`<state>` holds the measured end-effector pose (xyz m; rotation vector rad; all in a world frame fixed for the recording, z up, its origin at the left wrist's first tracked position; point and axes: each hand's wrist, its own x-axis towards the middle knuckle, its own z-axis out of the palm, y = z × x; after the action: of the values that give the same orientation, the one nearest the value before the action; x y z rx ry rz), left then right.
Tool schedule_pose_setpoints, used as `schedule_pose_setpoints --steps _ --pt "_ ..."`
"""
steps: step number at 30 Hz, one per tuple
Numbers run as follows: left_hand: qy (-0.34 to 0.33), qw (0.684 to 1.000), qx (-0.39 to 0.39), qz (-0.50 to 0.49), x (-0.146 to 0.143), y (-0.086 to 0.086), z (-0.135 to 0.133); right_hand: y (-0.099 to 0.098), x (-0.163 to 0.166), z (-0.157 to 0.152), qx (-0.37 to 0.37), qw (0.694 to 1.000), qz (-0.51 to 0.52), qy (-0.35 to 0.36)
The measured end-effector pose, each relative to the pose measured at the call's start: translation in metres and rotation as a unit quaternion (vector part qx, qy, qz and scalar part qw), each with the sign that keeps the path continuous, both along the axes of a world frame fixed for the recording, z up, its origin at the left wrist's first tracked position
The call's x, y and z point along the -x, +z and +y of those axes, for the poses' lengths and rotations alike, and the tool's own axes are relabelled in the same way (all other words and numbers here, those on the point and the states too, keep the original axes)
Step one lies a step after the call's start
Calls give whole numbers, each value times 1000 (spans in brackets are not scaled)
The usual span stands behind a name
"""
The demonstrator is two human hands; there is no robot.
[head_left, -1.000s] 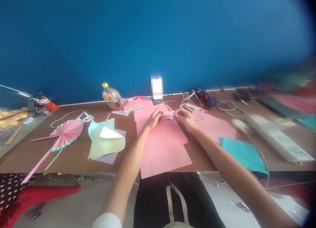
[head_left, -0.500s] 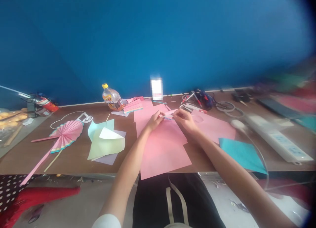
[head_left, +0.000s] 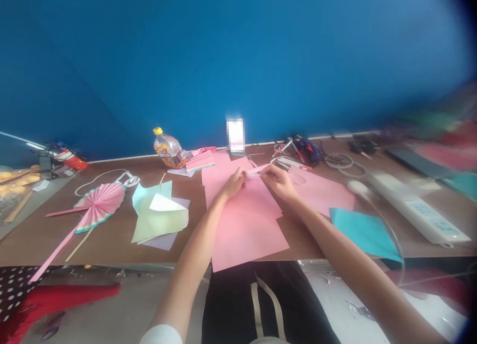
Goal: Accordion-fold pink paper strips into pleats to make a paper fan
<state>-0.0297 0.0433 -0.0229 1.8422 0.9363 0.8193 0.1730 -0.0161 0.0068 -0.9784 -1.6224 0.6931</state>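
Between my two hands a narrow pink paper strip (head_left: 255, 171) is stretched above the desk. My left hand (head_left: 235, 181) pinches its left end, and my right hand (head_left: 278, 179) pinches the right end, fingers closed. Beneath them lie overlapping pink paper sheets (head_left: 246, 235), the lowest reaching past the desk's front edge. Another pink sheet (head_left: 324, 190) lies to the right of my right hand. Further left rests a pleated pink paper fan (head_left: 99, 205) with a blue and yellow border and long pink strips trailing from it.
Loose green and white paper (head_left: 160, 222) lies left of my left forearm. A plastic bottle (head_left: 169, 149) leans near the wall beside folded pink paper (head_left: 201, 160). On the right are a teal sheet (head_left: 365, 232), a white power strip (head_left: 421, 210) and a coiled cable (head_left: 343, 163).
Both hands stay nearly in place, still pinching the strip. Its angle has shifted slightly, and the bluish edge seen beneath it before no longer shows.
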Motion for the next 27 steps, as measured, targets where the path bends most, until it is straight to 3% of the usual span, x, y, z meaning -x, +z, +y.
schedule_pose_setpoints --steps 6,13,21,27 --pt "-9 1000 -7 11 0 6 -5 0 4 -3 -29 999 -46 7" --pt "32 997 -62 31 -3 9 -9 -3 4 -4 -78 988 -132 -22" --pt "25 988 -126 91 -3 6 -4 0 7 -5 -143 974 -175 -25" --pt "42 992 -98 72 -3 -3 1 -8 3 0 -162 956 -197 -141"
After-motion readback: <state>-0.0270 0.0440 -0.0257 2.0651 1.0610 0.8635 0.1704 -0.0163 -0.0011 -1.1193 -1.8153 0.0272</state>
